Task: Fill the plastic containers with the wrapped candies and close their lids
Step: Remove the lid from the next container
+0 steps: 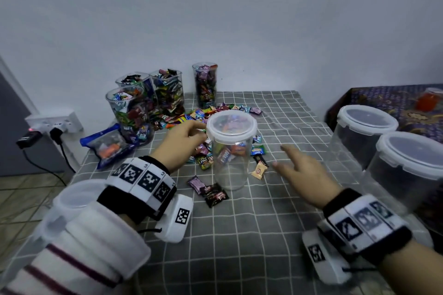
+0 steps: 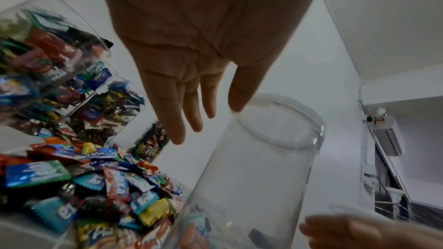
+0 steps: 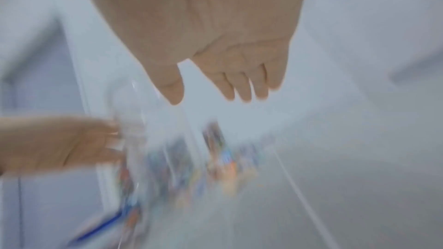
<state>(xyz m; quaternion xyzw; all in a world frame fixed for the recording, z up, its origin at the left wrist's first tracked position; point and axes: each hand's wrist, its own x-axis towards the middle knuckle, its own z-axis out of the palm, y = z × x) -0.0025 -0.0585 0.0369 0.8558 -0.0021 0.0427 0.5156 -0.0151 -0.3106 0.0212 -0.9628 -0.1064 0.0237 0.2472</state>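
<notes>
Grey checked cloth (image 1: 275,235) covers the table beneath a bare white wall. At its middle stands a tall clear container (image 1: 231,163), white lid (image 1: 231,124) on top and apparently no candies inside; those showing through it seem to lie behind. The left hand (image 1: 182,143) has straight fingers, thumb touching the lid rim, gripping nothing. The right hand (image 1: 304,172) hovers spread and empty just right of the container. Loose wrapped candies (image 1: 206,158) lie around its base and on the far side. Being tall and light, it could tip from a sideways nudge at the rim, scattering candies off the cloth.
</notes>
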